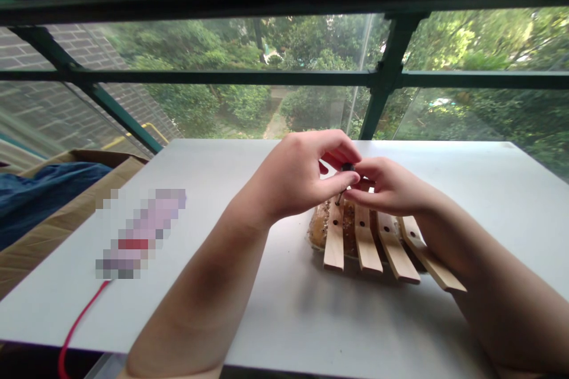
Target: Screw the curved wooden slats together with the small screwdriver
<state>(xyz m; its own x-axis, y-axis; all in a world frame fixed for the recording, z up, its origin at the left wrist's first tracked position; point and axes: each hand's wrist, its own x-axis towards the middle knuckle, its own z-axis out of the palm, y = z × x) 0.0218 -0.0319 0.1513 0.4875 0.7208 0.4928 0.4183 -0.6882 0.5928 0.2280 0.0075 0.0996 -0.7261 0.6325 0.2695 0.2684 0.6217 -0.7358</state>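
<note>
My left hand (306, 172) pinches a small tool with a dark round top (348, 167) between thumb and fingers. Its thin metal shaft slants down toward the leftmost pale wooden strip (334, 243). Close against it, my right hand (386, 186) has its fingers drawn together; what lies between them is mostly hidden. Below both hands, several bent wooden strips with dark round spots or holes lie side by side across a brown, lumpy base (317, 228) with a shiny, clear-looking covering. The far ends of the strips are hidden behind my hands.
The white table (275, 320) bears a blurred-out pinkish object (151, 225) with a red cord (82, 314) hanging over the front edge. A cardboard box (80, 213) with blue cloth stands at left. Behind the table runs a green-framed window rail (267, 77).
</note>
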